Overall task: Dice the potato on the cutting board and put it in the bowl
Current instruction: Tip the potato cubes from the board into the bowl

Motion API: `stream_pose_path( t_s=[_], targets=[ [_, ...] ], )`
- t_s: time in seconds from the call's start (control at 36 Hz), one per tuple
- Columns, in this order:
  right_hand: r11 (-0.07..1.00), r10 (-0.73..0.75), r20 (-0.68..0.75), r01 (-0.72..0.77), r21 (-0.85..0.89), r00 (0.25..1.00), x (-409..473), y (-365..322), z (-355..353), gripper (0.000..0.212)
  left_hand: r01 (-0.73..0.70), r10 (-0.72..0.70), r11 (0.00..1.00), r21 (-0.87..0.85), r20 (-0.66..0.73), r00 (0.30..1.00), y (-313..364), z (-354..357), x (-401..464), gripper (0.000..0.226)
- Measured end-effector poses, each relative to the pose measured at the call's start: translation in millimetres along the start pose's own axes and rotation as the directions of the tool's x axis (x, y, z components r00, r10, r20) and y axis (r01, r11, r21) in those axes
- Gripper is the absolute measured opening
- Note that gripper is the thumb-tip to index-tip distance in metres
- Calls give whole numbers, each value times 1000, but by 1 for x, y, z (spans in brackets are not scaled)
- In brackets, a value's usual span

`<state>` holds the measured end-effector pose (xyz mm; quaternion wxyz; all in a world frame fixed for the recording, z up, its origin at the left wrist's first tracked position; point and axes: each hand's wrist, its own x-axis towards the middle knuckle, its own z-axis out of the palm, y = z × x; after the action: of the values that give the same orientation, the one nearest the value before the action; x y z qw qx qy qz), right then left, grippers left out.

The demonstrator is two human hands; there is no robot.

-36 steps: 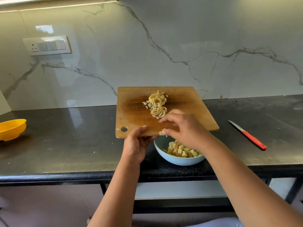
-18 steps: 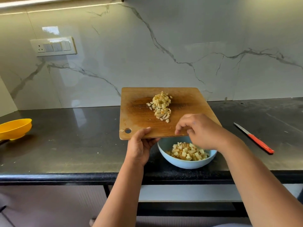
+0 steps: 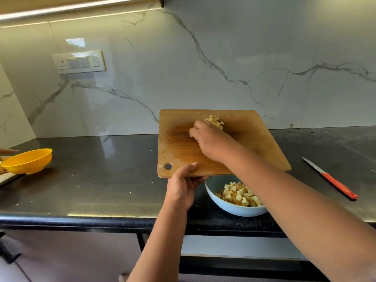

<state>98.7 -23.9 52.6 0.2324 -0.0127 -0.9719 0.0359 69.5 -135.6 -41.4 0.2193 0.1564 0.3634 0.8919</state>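
My left hand (image 3: 181,188) grips the near edge of the wooden cutting board (image 3: 254,139) beside its hanging hole, holding that edge over the light blue bowl (image 3: 230,208). Diced potato (image 3: 240,195) fills the bottom of the bowl. A small pile of diced potato (image 3: 215,121) lies near the board's far edge. My right hand (image 3: 211,143) reaches across the board with its fingers curled over that pile, hiding most of it. One stray potato piece (image 3: 160,166) sits at the board's near left corner.
A knife with an orange handle (image 3: 333,181) lies on the dark countertop (image 3: 101,180) to the right. A yellow bowl (image 3: 28,160) stands at the far left, with another person's fingers (image 3: 8,151) above it. The marble wall stands close behind the board.
My right hand has left the board's near edge above the bowl and moved up onto the potato pile. My left hand keeps its grip on the board.
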Motion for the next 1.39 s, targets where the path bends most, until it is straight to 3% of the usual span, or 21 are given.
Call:
stream_pose_path(
  t_s=[0.11, 0.22, 0.36, 0.42, 0.5, 0.58, 0.78, 0.89, 1.06, 1.17, 1.31, 1.39],
  targets=[
    [998, -13, 15, 12, 55, 1000, -45, 1, -5, 24, 10, -10, 1000, 6, 8, 1000, 1, 1, 0, 48],
    [995, -2, 37, -2, 97, 999, -91, 10, -3, 26, 21, -21, 1000, 14, 17, 1000, 1, 0, -2, 21],
    [981, 74, 115, -93, 172, 991, -124, 22, -8, 33, -1, 1, 999, 46, 12, 1000, 1, 2, -4, 16],
    [974, 78, 78, -93, 208, 994, -125, 27, -13, 31, -4, 3, 999, 42, 9, 1000, 1, 2, -5, 15],
    [958, 65, -92, -36, 284, 994, -109, 36, -20, 15, -7, 7, 999, 35, 6, 1000, 0, 3, -4, 16],
    [959, 92, -186, -37, 282, 978, -76, 46, -20, 17, -6, 6, 999, 32, 4, 1000, 1, 4, -3, 16],
    [981, 87, -33, -80, 176, 996, -45, 42, -1, 56, -9, 9, 999, 40, 3, 1000, 1, 4, -5, 15],
    [990, 51, -48, -45, 132, 998, -77, 38, 3, 44, -8, 7, 999, 35, 14, 1000, 1, 3, -4, 17],
    [974, 64, 88, -81, 209, 994, -135, 39, -3, 42, -9, 9, 999, 32, 6, 1000, 0, 2, -2, 22],
    [958, 48, -11, -43, 284, 999, -122, 41, -16, 19, -7, 7, 1000, 27, 2, 1000, 0, 2, -2, 25],
    [957, 56, 84, -78, 280, 995, -74, 48, -35, 45, -8, 8, 1000, 14, 5, 1000, -2, 2, -3, 30],
    [939, 125, -119, -79, 334, 985, -27, 51, -34, 38, -11, 11, 1000, -2, -4, 1000, -1, 1, -3, 42]
  ],
)
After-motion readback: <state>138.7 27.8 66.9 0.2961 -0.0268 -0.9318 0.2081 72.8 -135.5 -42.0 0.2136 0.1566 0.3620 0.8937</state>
